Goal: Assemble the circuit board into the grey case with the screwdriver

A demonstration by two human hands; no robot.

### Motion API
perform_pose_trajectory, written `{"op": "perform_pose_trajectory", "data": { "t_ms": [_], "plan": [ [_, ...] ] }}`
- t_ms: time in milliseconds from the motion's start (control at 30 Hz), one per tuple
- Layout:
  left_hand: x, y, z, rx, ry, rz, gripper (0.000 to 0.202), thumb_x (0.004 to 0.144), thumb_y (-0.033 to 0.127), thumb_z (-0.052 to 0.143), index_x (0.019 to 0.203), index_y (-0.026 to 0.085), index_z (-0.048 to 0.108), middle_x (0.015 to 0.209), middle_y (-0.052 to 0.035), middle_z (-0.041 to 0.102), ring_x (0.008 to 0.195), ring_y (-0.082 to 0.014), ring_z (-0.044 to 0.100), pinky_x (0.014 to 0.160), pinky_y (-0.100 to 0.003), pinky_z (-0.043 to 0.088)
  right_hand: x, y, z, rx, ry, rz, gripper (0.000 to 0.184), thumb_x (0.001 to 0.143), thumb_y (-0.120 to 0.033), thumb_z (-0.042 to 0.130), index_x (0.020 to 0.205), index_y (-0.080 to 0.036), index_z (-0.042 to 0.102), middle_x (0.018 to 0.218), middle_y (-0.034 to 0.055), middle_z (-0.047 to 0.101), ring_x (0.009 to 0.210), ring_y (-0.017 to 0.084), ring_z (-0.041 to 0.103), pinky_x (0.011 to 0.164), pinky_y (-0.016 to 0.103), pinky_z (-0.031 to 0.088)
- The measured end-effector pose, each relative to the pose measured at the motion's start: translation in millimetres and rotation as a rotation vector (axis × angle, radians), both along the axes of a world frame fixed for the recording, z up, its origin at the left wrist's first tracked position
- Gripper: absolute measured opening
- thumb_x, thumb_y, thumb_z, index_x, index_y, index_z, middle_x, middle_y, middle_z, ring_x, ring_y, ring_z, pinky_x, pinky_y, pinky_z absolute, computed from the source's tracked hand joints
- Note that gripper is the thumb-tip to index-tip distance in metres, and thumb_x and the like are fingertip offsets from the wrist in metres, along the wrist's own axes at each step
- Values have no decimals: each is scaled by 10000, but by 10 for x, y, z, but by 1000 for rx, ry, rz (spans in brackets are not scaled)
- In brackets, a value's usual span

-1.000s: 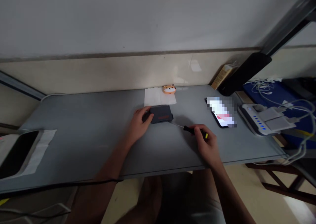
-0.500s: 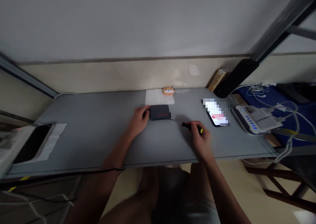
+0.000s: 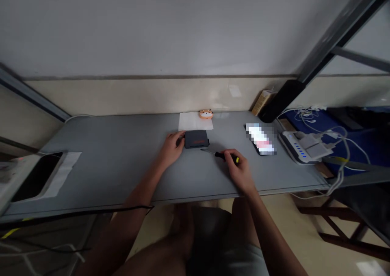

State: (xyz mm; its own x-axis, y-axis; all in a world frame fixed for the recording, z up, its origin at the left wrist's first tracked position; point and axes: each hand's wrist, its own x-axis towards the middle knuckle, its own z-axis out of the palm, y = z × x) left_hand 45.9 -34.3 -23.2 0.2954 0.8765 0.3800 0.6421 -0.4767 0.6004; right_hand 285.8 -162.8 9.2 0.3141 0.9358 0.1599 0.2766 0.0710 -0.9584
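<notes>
A small dark grey box (image 3: 196,139) with a reddish mark on top lies on the grey desk in the middle of the view. My left hand (image 3: 173,147) grips its left end, fingers curled round the side and partly hidden. In my right hand (image 3: 239,170) is a screwdriver (image 3: 221,154) with a black and yellow handle and a thin metal shaft. The shaft points left, its tip close to the box's front edge; whether it touches I cannot tell.
Behind the box lie a white paper (image 3: 189,121) and an orange animal-faced case (image 3: 206,114). To the right are a lit phone (image 3: 260,140), a white power strip (image 3: 300,148) with plugs and cables, and a long black object (image 3: 282,101). A dark-screened device (image 3: 38,176) rests at the left.
My right hand has moved left with the screwdriver. Its tip has gone from the box's right front corner to along the front edge. My left hand stays on the box.
</notes>
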Motion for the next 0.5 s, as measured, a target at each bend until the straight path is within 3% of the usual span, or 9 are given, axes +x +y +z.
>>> {"op": "perform_pose_trajectory", "data": {
  "t_ms": [267, 367, 500],
  "plan": [
    [-3, 5, -17, -25, 0, -2, 328, 975, 139, 559, 1278, 199, 672, 1206, -90, 758, 1172, -249, 660, 1084, -445, 520, -237, 157, -60, -2, -24, 99, 357, 905, -550, 576, 883, -235, 743, 873, 46, 776, 859, 225, 698, 833, 354, 520],
    [-11, 2, -29, -18, -18, -5, 317, 997, 172, 548, 1285, 219, 670, 1220, -85, 752, 1190, -252, 650, 1087, -452, 518, -285, 146, -51, 11, -29, 155, 325, 923, -520, 589, 925, -235, 744, 969, 59, 792, 959, 231, 714, 901, 363, 527],
    [-6, -11, -37, -9, -25, 5, 287, 1027, 211, 528, 1272, 216, 676, 1250, -96, 737, 1209, -254, 642, 1100, -451, 507, -275, 103, -23, 12, -16, 181, 315, 928, -520, 603, 922, -239, 745, 963, 60, 793, 949, 231, 721, 912, 377, 548]
  ]
}}
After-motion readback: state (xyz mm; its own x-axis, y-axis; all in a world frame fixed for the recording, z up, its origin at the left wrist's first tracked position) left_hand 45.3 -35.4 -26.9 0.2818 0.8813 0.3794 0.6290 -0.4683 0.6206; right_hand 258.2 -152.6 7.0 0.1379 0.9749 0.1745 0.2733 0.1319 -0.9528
